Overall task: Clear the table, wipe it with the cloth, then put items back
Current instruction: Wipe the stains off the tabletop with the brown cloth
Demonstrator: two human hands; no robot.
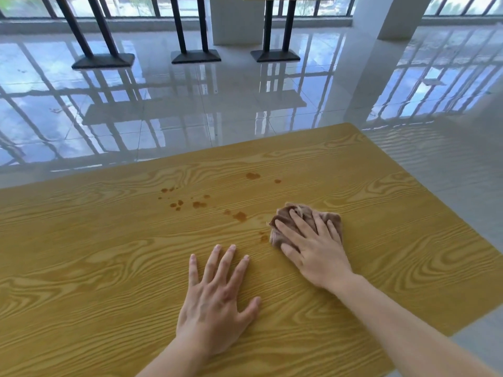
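Note:
A yellow wood-grain table (109, 254) fills the lower part of the head view. A crumpled brown cloth (304, 213) lies on it right of centre. My right hand (313, 246) presses flat on the cloth with its fingers spread. My left hand (217, 292) rests flat on the bare tabletop, fingers spread, a little nearer to me and left of the cloth. Brown liquid stains (198, 204) dot the table beyond my hands, with more spots (253, 175) further back and one spot (241, 215) just left of the cloth.
Beyond the table's far edge lies a glossy tiled floor (190, 110). Black table pedestals (196, 55) stand at the back, and a white pillar (386, 20) rises at the right. The table's right edge (435, 202) runs diagonally.

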